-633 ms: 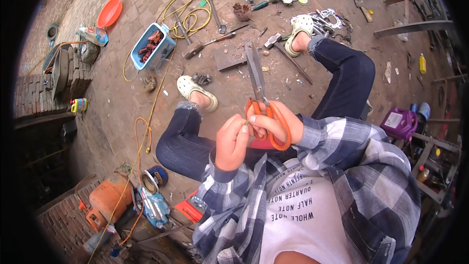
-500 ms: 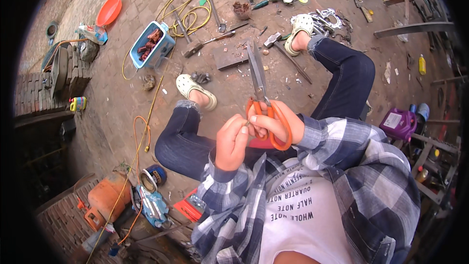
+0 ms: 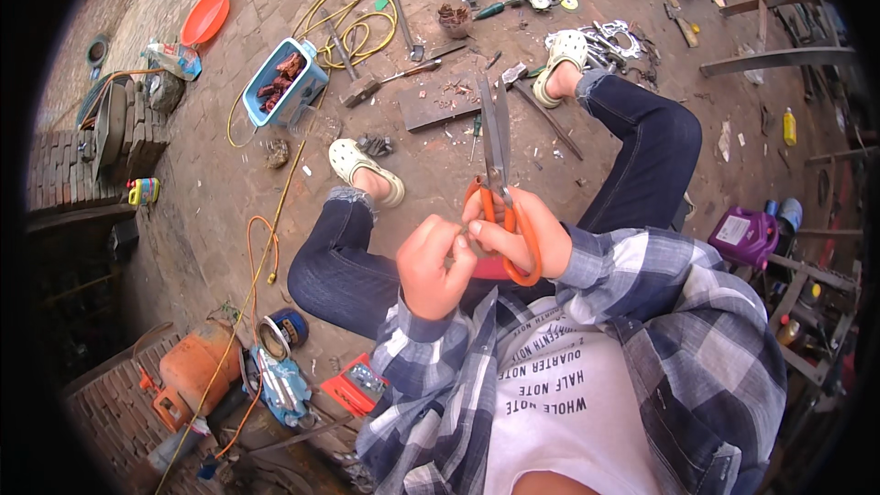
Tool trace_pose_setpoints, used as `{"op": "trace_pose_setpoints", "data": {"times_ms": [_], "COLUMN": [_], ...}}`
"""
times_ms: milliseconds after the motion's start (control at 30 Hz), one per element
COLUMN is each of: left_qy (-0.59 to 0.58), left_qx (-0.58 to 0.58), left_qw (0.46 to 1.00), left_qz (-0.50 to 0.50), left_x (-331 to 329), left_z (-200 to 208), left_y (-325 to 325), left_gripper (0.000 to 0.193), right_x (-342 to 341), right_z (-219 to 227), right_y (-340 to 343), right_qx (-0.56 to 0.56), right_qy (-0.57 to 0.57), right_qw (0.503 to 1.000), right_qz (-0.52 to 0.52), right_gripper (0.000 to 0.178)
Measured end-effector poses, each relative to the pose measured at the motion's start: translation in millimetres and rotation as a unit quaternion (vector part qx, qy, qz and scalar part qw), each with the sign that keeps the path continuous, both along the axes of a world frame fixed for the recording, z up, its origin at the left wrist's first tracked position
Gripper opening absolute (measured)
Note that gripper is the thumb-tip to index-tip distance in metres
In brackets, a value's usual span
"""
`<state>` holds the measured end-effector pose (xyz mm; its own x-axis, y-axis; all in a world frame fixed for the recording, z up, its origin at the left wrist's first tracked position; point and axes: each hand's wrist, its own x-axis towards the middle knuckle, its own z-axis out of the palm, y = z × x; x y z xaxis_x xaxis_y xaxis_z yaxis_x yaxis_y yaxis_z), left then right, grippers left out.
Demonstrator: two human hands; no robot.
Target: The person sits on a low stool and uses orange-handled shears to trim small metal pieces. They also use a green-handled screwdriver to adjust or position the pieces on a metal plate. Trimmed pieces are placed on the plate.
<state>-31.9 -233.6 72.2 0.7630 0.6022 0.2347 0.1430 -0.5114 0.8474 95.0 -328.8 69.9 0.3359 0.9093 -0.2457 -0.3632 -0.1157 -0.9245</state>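
Observation:
In front of my lap, my right hand [image 3: 524, 231] is closed around the orange handles of a large pair of scissors [image 3: 496, 142]. Its long metal blades point away from me, slightly parted at the tips. Close beside it on the left, my left hand [image 3: 433, 268] is closed in a pinch of thumb and fingers. The fingertips of both hands meet around something tiny and dull, too small to name. Beyond the blades, a dark metal block [image 3: 440, 105] on the ground carries small reddish scraps.
A blue basket [image 3: 316, 82] of reddish-brown pieces stands to the left of the block. Hammers [image 3: 362, 92] and a yellow hose [image 3: 371, 32] lie nearby. Near my left elbow is a red tray [image 3: 346, 394] of small parts. A purple jug [image 3: 744, 236] stands at the right.
The scissors have swung a little to the right, their blades now more upright and slightly wider apart at the tips. My left hand has shifted slightly, staying close to the right.

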Motion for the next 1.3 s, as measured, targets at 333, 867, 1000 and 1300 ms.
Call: {"op": "trace_pose_setpoints", "data": {"times_ms": [333,867,1000,1300], "left_qy": [0.001,-0.093,-0.07,-0.045], "left_qx": [0.154,-0.071,0.064,0.181], "left_qw": [0.984,0.981,0.982,0.976], "left_qz": [0.086,0.152,0.165,0.111], "left_x": [1,5,5,0], "left_z": [-1,5,7,2], "left_y": [-4,-20,-21,-13], "left_gripper": [0.009,0.018,0.023,0.025], "right_x": [0,2,-1,4], "right_z": [7,-1,-1,12], "right_y": [1,2,0,-2], "right_qx": [-0.023,0.001,-0.011,-0.037], "right_qy": [-0.092,0.106,0.08,-0.048], "right_qw": [0.995,0.993,0.996,0.998], "right_qz": [-0.003,0.046,0.032,0.023], "right_gripper": [0.014,0.015,0.015,0.016]}}
